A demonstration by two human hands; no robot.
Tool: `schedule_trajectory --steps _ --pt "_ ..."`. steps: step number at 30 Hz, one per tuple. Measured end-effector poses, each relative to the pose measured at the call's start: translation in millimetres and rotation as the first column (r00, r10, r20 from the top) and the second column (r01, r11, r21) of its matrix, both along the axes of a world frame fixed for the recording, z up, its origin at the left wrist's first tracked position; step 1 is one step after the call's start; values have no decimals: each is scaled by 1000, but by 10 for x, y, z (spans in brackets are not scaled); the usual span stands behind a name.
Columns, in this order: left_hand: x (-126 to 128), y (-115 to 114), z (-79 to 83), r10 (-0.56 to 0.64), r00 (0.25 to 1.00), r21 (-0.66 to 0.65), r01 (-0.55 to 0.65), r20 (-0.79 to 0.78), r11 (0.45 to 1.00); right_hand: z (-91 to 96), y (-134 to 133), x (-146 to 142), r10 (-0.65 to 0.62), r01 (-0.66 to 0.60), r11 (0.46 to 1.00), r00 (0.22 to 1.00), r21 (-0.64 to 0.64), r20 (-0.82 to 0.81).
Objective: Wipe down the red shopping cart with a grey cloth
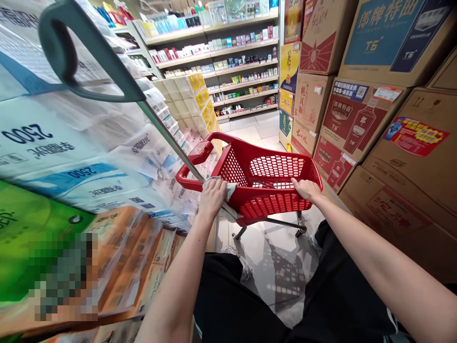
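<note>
A red plastic shopping cart [274, 202] with perforated basket walls stands in front of me. My left hand [213, 194] is closed over a whitish cloth [231, 191] at the cart's near rim, beside its red push handle [203, 152]. A long grey pole with a looped handle [132, 81] slants down from the upper left to this hand; I cannot tell whether the fingers grip the pole too. My right hand [306, 188] holds the basket rim at the cart's right end, thumb on the inner side.
Plastic-wrapped paper packs [96, 128] are stacked on the left, with orange packs [121, 252] lower down. Cardboard cartons [357, 119] rise close on the right. Shelves of small boxes [214, 47] stand at the back, beyond the tiled floor [259, 128].
</note>
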State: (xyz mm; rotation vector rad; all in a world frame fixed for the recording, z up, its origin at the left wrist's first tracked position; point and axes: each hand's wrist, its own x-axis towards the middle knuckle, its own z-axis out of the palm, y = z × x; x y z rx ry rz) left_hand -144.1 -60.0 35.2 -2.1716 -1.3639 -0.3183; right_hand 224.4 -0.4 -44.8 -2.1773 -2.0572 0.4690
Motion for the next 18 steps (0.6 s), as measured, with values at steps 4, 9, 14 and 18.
schedule_trajectory --steps 4,9,14,18 --pt "20 71 10 -36 995 -41 32 -97 999 -19 0 52 6 -6 1000 1000 -21 19" --pt "28 233 120 -151 971 -120 130 -187 984 64 -71 6 102 -102 995 990 -4 99" --pt "124 402 174 -228 944 -200 182 -240 963 342 -96 -476 429 -444 894 887 56 173" --pt "247 404 163 -262 923 -191 214 -282 958 418 -24 -685 461 -488 869 858 79 225"
